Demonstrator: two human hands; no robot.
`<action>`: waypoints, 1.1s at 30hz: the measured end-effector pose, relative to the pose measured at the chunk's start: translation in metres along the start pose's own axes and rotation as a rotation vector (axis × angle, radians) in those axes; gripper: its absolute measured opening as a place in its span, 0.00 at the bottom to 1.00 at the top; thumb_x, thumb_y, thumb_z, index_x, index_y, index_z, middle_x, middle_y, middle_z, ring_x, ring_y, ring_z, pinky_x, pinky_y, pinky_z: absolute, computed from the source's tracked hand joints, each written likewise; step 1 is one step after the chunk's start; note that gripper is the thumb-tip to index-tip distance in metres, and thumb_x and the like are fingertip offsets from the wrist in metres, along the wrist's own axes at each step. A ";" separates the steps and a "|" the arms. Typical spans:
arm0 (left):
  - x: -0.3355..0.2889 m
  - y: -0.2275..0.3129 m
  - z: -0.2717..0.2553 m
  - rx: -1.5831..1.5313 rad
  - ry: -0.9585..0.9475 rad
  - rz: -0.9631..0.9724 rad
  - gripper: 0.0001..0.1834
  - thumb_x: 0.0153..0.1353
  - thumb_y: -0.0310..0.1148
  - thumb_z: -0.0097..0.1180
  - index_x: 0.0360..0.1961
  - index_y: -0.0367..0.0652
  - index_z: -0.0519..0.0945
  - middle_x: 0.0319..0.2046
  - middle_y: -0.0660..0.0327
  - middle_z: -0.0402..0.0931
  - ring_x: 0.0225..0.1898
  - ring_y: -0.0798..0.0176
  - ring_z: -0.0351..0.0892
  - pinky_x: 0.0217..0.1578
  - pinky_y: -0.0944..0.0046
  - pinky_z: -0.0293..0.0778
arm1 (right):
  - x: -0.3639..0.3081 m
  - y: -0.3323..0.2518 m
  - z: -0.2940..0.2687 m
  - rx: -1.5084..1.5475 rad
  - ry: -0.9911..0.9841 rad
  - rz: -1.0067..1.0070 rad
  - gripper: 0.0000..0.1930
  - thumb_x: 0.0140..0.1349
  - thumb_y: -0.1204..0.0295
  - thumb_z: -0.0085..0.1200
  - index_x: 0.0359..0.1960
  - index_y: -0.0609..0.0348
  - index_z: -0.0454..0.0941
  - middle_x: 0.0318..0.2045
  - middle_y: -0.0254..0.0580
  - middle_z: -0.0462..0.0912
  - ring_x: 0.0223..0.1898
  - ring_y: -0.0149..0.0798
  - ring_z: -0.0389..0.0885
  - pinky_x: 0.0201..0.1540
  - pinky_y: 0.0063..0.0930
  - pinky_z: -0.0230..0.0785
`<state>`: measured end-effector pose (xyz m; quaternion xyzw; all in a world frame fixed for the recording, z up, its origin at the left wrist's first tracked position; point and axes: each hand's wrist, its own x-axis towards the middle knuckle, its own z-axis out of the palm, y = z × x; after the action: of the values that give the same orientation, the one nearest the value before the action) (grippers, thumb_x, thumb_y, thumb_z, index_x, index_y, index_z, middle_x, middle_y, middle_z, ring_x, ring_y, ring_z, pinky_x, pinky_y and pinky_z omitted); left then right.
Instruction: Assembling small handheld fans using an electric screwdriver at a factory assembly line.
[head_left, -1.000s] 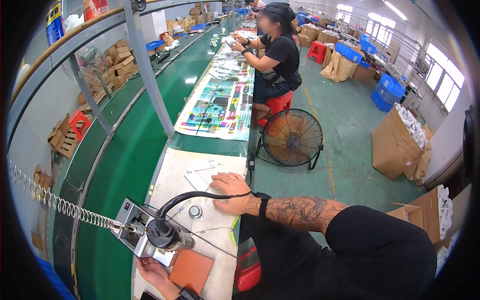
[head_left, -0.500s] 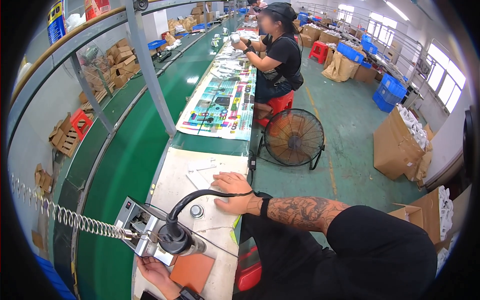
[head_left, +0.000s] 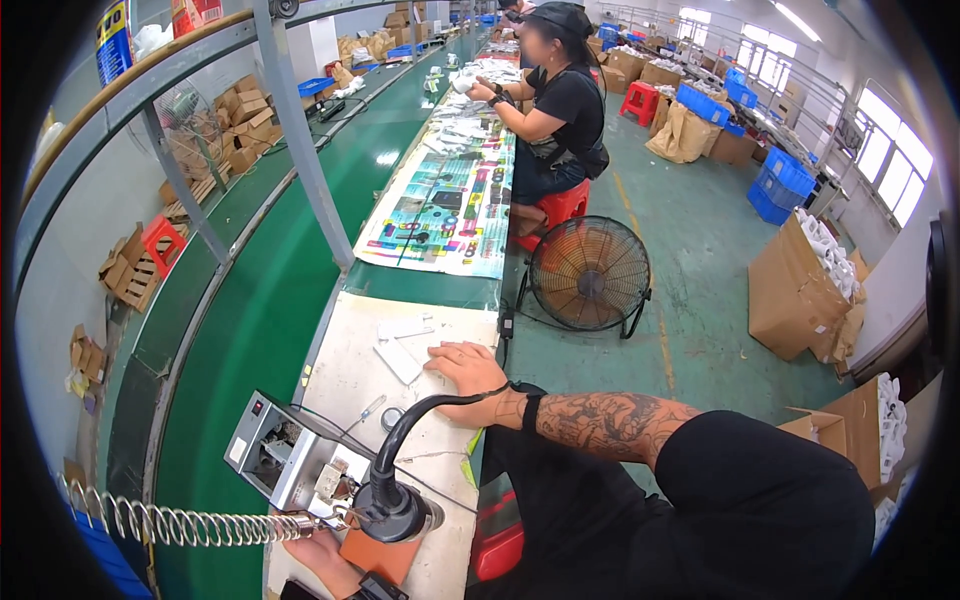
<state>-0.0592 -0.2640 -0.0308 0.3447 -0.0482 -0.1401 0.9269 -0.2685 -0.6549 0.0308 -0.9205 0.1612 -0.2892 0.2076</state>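
Note:
My right hand (head_left: 468, 368) lies flat on the white bench top (head_left: 345, 375), fingers spread. Its fingertips touch a flat white plastic piece (head_left: 400, 361), and two more white pieces (head_left: 403, 327) lie just beyond. My left hand (head_left: 318, 562) is at the bench's near edge beside an orange-brown pad (head_left: 378, 556). It is partly hidden under a black power screwdriver (head_left: 396, 506) on a curved black cable, so its grip is unclear. A grey metal control box (head_left: 280, 458) stands next to the tool.
A coiled spring cable (head_left: 170, 523) runs in from the left. A green conveyor belt (head_left: 250, 330) passes along the bench. Further down, another person (head_left: 560, 110) sits on a red stool. A floor fan (head_left: 590, 280) and cardboard boxes (head_left: 800, 295) stand on the right.
The black screwdriver and its cable have drifted right and lower in view. My right hand stays on the bench by the white pieces.

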 end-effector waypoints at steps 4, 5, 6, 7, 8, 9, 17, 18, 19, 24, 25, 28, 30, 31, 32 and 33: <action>0.007 0.011 -0.034 -0.071 -0.307 -0.029 0.22 0.86 0.43 0.49 0.65 0.36 0.79 0.61 0.55 0.85 0.64 0.58 0.83 0.68 0.51 0.78 | 0.002 -0.005 0.002 0.013 0.006 -0.015 0.30 0.54 0.61 0.72 0.60 0.51 0.82 0.68 0.46 0.81 0.75 0.54 0.74 0.79 0.53 0.59; 0.007 0.006 -0.029 -0.074 -0.308 -0.035 0.22 0.86 0.43 0.49 0.65 0.36 0.79 0.61 0.55 0.85 0.64 0.58 0.83 0.68 0.51 0.78 | 0.001 -0.003 0.002 0.008 0.006 -0.010 0.30 0.54 0.61 0.72 0.60 0.51 0.82 0.68 0.46 0.81 0.75 0.54 0.74 0.79 0.53 0.59; 0.005 0.001 -0.015 -0.047 -0.139 -0.013 0.21 0.85 0.42 0.48 0.63 0.35 0.79 0.60 0.53 0.85 0.61 0.57 0.84 0.65 0.53 0.79 | 0.000 -0.001 0.001 0.001 0.007 -0.003 0.29 0.55 0.61 0.72 0.60 0.51 0.82 0.68 0.46 0.81 0.75 0.54 0.74 0.79 0.53 0.59; 0.004 -0.002 -0.007 -0.020 0.030 0.009 0.20 0.85 0.41 0.48 0.61 0.34 0.79 0.59 0.52 0.85 0.58 0.56 0.85 0.62 0.55 0.80 | 0.000 0.000 0.000 -0.006 0.007 0.005 0.29 0.55 0.61 0.72 0.60 0.51 0.82 0.68 0.46 0.81 0.75 0.54 0.74 0.79 0.53 0.59; 0.003 0.000 -0.009 0.005 0.008 0.009 0.20 0.85 0.39 0.48 0.62 0.34 0.79 0.59 0.51 0.85 0.60 0.56 0.85 0.64 0.56 0.79 | 0.000 0.000 0.001 -0.004 0.007 0.003 0.29 0.55 0.61 0.72 0.60 0.51 0.82 0.68 0.46 0.81 0.75 0.54 0.74 0.79 0.53 0.59; 0.004 0.001 -0.012 0.006 0.009 0.011 0.20 0.85 0.39 0.48 0.62 0.34 0.79 0.59 0.51 0.85 0.60 0.56 0.85 0.64 0.56 0.79 | 0.000 -0.001 0.002 0.001 0.008 0.005 0.29 0.56 0.60 0.71 0.60 0.50 0.82 0.68 0.46 0.81 0.75 0.53 0.74 0.79 0.53 0.59; 0.008 0.000 -0.017 -0.005 0.057 0.020 0.21 0.85 0.39 0.49 0.63 0.31 0.78 0.60 0.49 0.84 0.62 0.56 0.83 0.67 0.57 0.77 | 0.000 0.001 0.004 -0.012 -0.003 0.012 0.27 0.58 0.57 0.68 0.60 0.50 0.82 0.69 0.45 0.81 0.76 0.53 0.73 0.80 0.54 0.58; 0.008 0.000 -0.018 -0.005 0.057 0.020 0.21 0.85 0.39 0.49 0.63 0.31 0.78 0.60 0.49 0.84 0.62 0.56 0.83 0.67 0.57 0.77 | 0.000 0.001 0.004 -0.012 -0.005 0.013 0.28 0.58 0.57 0.68 0.60 0.50 0.82 0.69 0.45 0.81 0.76 0.53 0.73 0.80 0.54 0.58; 0.009 0.000 -0.020 -0.001 0.053 0.018 0.21 0.85 0.39 0.49 0.63 0.31 0.78 0.60 0.50 0.84 0.63 0.56 0.83 0.68 0.57 0.77 | 0.000 0.001 0.003 -0.012 -0.006 0.015 0.28 0.59 0.57 0.67 0.60 0.50 0.82 0.69 0.45 0.81 0.76 0.53 0.73 0.80 0.54 0.58; 0.010 0.000 -0.021 0.006 0.051 0.018 0.21 0.85 0.39 0.49 0.64 0.31 0.78 0.60 0.50 0.83 0.63 0.56 0.82 0.68 0.56 0.76 | 0.000 0.002 0.005 -0.015 -0.011 0.016 0.28 0.59 0.56 0.67 0.61 0.51 0.82 0.69 0.45 0.80 0.76 0.53 0.72 0.80 0.54 0.57; 0.010 0.000 -0.020 0.007 0.056 0.012 0.21 0.85 0.40 0.49 0.64 0.31 0.78 0.61 0.50 0.83 0.63 0.56 0.82 0.68 0.56 0.76 | 0.000 0.002 0.005 -0.013 -0.010 0.016 0.28 0.59 0.56 0.67 0.61 0.51 0.83 0.69 0.45 0.80 0.76 0.52 0.72 0.80 0.54 0.57; 0.010 0.000 -0.020 0.010 0.055 0.010 0.22 0.84 0.40 0.50 0.64 0.32 0.78 0.61 0.49 0.83 0.63 0.55 0.82 0.69 0.55 0.76 | 0.000 0.002 0.005 -0.010 -0.006 0.015 0.28 0.59 0.56 0.67 0.60 0.51 0.83 0.69 0.45 0.80 0.77 0.52 0.72 0.80 0.53 0.57; 0.010 0.000 -0.021 0.011 0.050 0.013 0.22 0.84 0.40 0.50 0.65 0.32 0.78 0.61 0.49 0.82 0.64 0.55 0.82 0.69 0.55 0.76 | 0.000 0.002 0.005 -0.009 -0.005 0.015 0.28 0.59 0.56 0.67 0.60 0.51 0.83 0.69 0.45 0.80 0.77 0.52 0.72 0.80 0.54 0.57; 0.010 0.000 -0.023 0.010 0.045 0.011 0.22 0.84 0.40 0.50 0.65 0.32 0.78 0.62 0.49 0.82 0.64 0.55 0.82 0.69 0.55 0.76 | 0.000 0.001 0.005 -0.007 -0.004 0.016 0.28 0.59 0.56 0.67 0.60 0.52 0.83 0.69 0.45 0.80 0.77 0.52 0.72 0.80 0.54 0.57; 0.010 0.000 -0.023 0.008 0.040 0.008 0.22 0.84 0.40 0.50 0.65 0.32 0.78 0.62 0.49 0.82 0.64 0.55 0.81 0.69 0.55 0.76 | 0.000 0.002 0.005 -0.007 -0.004 0.015 0.28 0.59 0.56 0.67 0.60 0.52 0.83 0.69 0.45 0.80 0.77 0.52 0.72 0.80 0.54 0.57; 0.010 0.000 -0.022 0.008 0.041 0.008 0.22 0.84 0.40 0.50 0.65 0.32 0.78 0.62 0.49 0.82 0.64 0.55 0.81 0.69 0.55 0.76 | 0.000 0.002 0.005 -0.009 -0.003 0.016 0.28 0.59 0.56 0.67 0.60 0.52 0.83 0.69 0.45 0.80 0.76 0.52 0.72 0.80 0.54 0.57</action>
<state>-0.0457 -0.2528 -0.0477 0.3511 -0.0314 -0.1291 0.9269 -0.2655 -0.6550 0.0260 -0.9206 0.1694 -0.2852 0.2060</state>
